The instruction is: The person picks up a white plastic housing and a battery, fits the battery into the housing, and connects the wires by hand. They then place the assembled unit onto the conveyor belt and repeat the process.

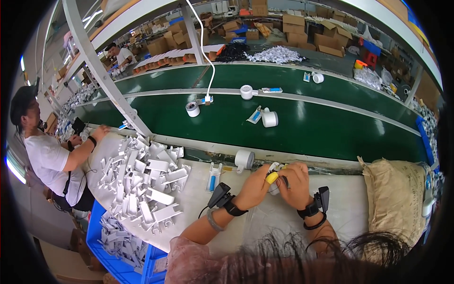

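Note:
Both my hands meet over the near table edge, in front of the conveyor. My left hand [254,188] is closed, its fingertips around a small white plastic part [274,167]. My right hand [294,183] is closed against it, fingers bent around a small yellow piece [272,178] with something dark beside it; its exact kind is unclear. Just left of my fingers lies a white cylindrical housing [244,160] with a grey face. Next to it, a white plastic holder with a blue cell [213,182] rests on the pale table cover [198,208].
White plastic brackets [146,180] are heaped at left, above a blue bin [97,227] of more parts. A brown sack [395,201] stands at right. The green conveyor [312,128] carries several white cylinders [269,118]. A co-worker [52,156] works at far left; a metal post [101,71] rises nearby.

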A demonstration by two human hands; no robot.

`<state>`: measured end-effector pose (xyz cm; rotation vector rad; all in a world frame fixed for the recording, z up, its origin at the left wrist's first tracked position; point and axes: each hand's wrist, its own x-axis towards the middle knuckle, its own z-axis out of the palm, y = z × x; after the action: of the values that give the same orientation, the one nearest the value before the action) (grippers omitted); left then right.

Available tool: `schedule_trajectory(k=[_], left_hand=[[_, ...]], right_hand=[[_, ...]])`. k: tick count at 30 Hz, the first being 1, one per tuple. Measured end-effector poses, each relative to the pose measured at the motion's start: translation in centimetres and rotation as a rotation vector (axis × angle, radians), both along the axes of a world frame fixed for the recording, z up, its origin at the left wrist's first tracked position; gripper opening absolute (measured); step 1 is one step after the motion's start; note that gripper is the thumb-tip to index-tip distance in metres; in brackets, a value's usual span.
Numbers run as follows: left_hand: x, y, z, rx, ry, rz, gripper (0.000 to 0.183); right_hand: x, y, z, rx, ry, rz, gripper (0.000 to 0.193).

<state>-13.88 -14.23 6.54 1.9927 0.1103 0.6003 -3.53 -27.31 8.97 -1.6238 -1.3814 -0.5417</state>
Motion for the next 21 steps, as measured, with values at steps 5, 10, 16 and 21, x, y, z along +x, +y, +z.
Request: schedule_trajectory(k=[5,10,16,21], left_hand=[[-0.3,-0.4,1.7,-0.096,0.05,-0.046,0.025],[-0.7,-0.5,2.6,-0.169,0.1,-0.095,0.024],[-0.8,-1.0,2.5,-0.318,0.162,-0.056,0.02],[-0.7,-1.1,1.9,-0.096,0.0,-0.006,0.02]], right_hand=[[0.3,-0.1,-0.9,0.036,-0.032,0.024,0.025],[0.1,-0.1,-1.4,0.068,0.015,0.033,0.024],[-0.3,0.1,-1.3,0.094,0.038,0.034,0.023],[-0.6,0.2,-1.7,0.1,0.061,0.051,0.027]])
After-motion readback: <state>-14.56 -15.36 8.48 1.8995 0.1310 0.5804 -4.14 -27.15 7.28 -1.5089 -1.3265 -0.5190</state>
